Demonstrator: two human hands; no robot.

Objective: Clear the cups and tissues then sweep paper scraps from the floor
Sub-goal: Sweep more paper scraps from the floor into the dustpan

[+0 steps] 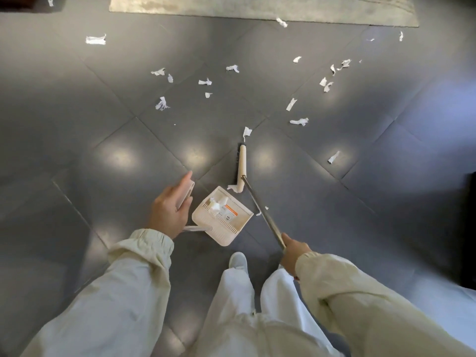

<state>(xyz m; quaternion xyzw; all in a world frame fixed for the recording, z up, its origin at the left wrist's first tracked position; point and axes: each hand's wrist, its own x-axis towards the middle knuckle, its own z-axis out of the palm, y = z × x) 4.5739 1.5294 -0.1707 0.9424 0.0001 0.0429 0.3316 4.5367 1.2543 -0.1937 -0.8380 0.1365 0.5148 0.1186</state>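
Because the paper scraps (162, 103) are thin, torn, crumpled white bits, I'd judge them almost weightless and limp. They look apt to flutter or skid over the glossy grey floor (103, 130) if struck briskly, so a low, gentle stroke of the bristles should suit them better than fingers. They lie scattered across the tiles ahead of the person, most well apart from one another. One lies just beyond the far end of the broom head (242, 166), another touches its near end, and a few already lie in the dustpan (239, 219). The pan is just in front of the person's feet, its mouth turned toward the broom head. The left hand (168, 210) is wrapped round the top of the dustpan's upright handle. The right hand (293, 251) is clenched round the broom's metal pole (262, 210), which seems a sensible hold for steering short strokes. Farther off, scraps reach the edge of a pale rug (257, 9).
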